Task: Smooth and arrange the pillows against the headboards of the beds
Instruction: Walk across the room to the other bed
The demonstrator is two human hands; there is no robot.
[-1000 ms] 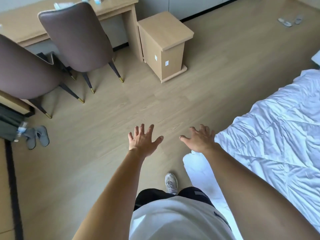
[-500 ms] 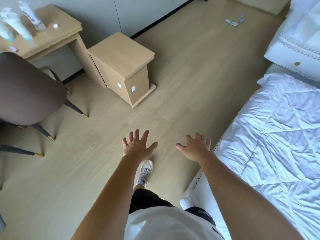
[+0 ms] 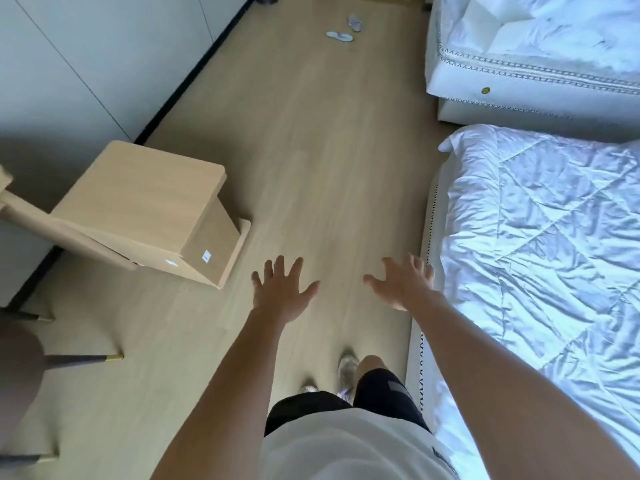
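Note:
My left hand (image 3: 282,292) and my right hand (image 3: 403,284) are held out in front of me over the wooden floor, fingers spread, holding nothing. The near bed (image 3: 540,244), covered by a wrinkled white quilt, lies on my right; my right hand hovers beside its edge. A second white bed (image 3: 526,60) stands further away at the top right with rumpled white bedding on it. No pillow or headboard shows clearly in this view.
A small light-wood cabinet (image 3: 145,206) stands at the left beside a desk leg (image 3: 41,216). A brown chair (image 3: 17,372) with gold-tipped legs is at the lower left. A pair of slippers (image 3: 343,31) lies on the floor far ahead. Grey cupboard doors (image 3: 86,57) line the left wall.
The view has swung to the right and moved forward: the chairs and desk slid off to the left, and the second bed came into view. Both hands stay spread and empty.

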